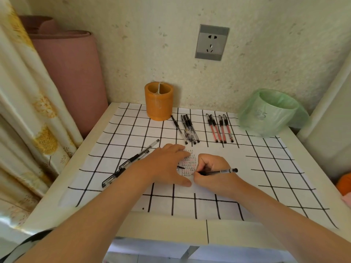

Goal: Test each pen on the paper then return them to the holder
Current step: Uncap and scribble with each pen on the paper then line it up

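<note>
Black pen (218, 171) in right hand (212, 171)

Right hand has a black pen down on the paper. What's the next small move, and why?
Probably draw one short test stroke: the right hand grips the black pen with its tip on the marked paper, and the left hand presses the sheet flat.

Left hand (167, 166) flat, fingers straight; right hand (213, 165) grip pinching pen (222, 171).
</note>
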A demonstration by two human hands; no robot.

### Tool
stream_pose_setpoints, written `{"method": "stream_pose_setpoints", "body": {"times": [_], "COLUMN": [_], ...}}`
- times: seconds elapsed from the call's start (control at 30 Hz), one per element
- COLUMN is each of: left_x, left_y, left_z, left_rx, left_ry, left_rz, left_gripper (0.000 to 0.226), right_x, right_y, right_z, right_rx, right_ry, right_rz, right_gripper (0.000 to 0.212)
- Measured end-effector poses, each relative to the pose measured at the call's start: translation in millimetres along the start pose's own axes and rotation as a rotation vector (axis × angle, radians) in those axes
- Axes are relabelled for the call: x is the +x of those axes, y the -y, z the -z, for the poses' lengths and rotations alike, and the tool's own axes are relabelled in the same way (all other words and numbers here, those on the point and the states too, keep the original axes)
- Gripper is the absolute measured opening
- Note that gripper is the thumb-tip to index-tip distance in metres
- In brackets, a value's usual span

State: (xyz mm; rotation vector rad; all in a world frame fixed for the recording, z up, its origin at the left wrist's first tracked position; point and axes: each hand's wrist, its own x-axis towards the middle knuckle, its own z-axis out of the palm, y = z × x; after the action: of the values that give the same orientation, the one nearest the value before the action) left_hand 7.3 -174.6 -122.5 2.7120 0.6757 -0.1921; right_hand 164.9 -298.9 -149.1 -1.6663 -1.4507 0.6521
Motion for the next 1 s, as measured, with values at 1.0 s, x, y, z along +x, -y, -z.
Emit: {"method": "stream_pose_setpoints", "body": {"times": [1.0], "left_x": [0.5], "left_y": [-0.5], "left_z": [0.6], "left_rx": [0.011], "left_ry": [0.006], "left_rz": [0.002], "left_gripper": [0.101], "right_x": [-2.5], "right_y": [5.9], "right_z": [-0.1], "right_rx": [-0.012], "right_ry": [0.018], "right_rz": [0.036], "right_gripper": [0.027]}}
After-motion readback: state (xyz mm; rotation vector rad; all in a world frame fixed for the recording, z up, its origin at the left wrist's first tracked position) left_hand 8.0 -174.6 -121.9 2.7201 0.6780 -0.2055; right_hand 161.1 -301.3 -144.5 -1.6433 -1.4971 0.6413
